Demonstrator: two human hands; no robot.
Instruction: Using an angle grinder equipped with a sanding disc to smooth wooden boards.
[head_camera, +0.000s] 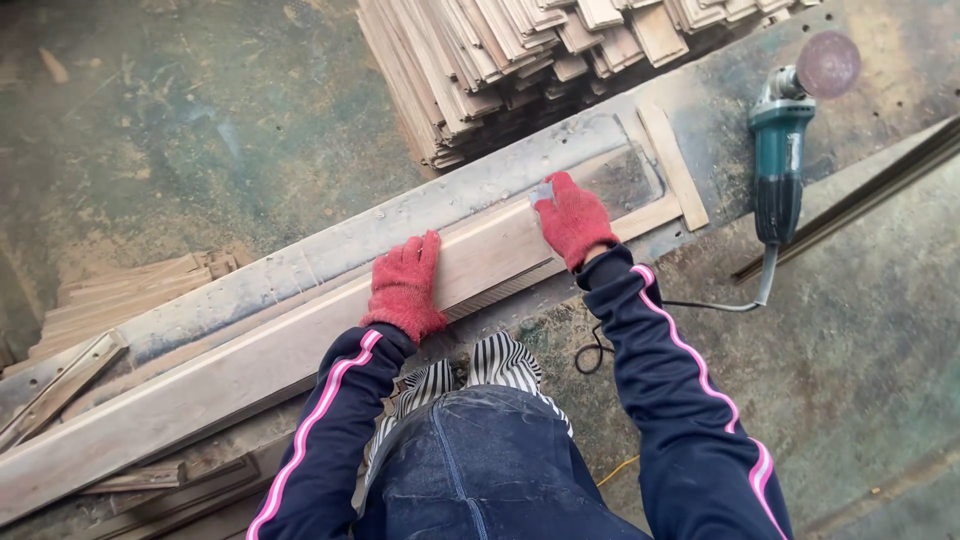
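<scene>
**Gloved hands work a long plank on the bench**

The right hand (573, 218), in a red knit glove, has its fingers curled down around a small grey pad or scrap (542, 192), pinched at the fingertips and pressed onto the face of the long wooden plank (250, 365). What the scrap is made of cannot be told. The left hand (405, 287), gloved the same, lies flat with fingers straight and close together; it grips nothing and only bears down on the plank's top to steady it.

The plank lies slantwise across the dusty workbench (850, 330), running from the lower left up toward the right hand, with a grey metal rail (400, 225) just beside its far edge. Its end butts near a short wooden stop strip (672, 165).

Judging by the surface, the stretch between the hands looks pale and smooth, while the darker patch beyond the right hand appears untreated; most of the plank's length toward the lower left shows no clear sign either way.

A teal angle grinder (780, 150) with a round disc rests apart on the bench to the right, its cord trailing toward the person. A stack of thin wooden slats (500, 60) sits beyond the rail.
</scene>
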